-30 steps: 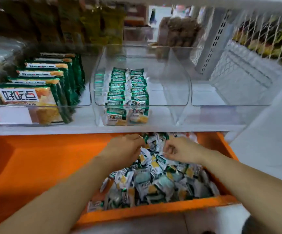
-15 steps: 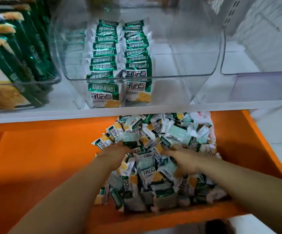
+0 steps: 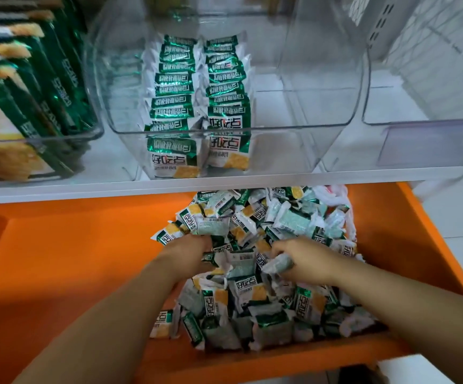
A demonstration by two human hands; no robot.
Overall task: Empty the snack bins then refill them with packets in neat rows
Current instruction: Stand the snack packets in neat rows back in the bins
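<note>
Since a moment ago our right hand has curled round one packet in the pile; our left hand is dug in, and we cannot tell its grip.

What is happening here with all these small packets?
A person is restocking snacks. Both hands are in the pile of packets in the orange tray: the right hand pinches one packet, the left hand reaches into the heap. The clear bin above holds two neat rows, with room beside them.

In the orange tray, the left hand sits buried in the packet pile, right hand pinching a packet.
</note>
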